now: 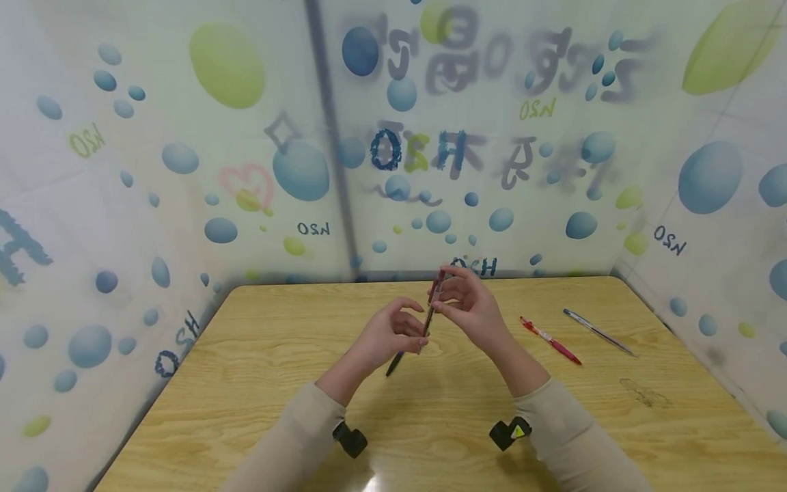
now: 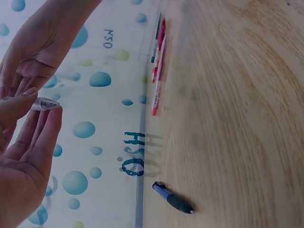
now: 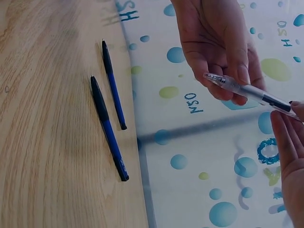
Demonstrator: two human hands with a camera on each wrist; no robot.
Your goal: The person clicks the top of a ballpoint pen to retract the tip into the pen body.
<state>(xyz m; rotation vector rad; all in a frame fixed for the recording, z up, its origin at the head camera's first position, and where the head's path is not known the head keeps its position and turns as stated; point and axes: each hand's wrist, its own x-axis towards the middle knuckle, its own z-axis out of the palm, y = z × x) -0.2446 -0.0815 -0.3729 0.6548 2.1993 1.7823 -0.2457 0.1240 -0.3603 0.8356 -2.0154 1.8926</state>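
A slim clear-barrelled pen (image 1: 429, 316) is held up slantwise between both hands above the table. My left hand (image 1: 393, 331) pinches its lower part between thumb and fingers. Higher on the barrel, my right hand (image 1: 472, 307) holds it with thumb and fingertips. In the right wrist view the pen (image 3: 247, 90) shows a dark section inside, and the left thumb lies across it near the pointed end. The left wrist view shows the pointed tip (image 2: 51, 104) beside a left fingertip; the rest is mostly hidden by fingers.
Two blue pens with dark grips, one nearer (image 3: 108, 130) and one farther (image 3: 114, 88), lie on the wooden table (image 1: 277, 383). To the right are red pens (image 1: 553, 342) and a clear pen with a blue end (image 1: 596, 331). A patterned curtain (image 1: 258, 137) stands behind the table.
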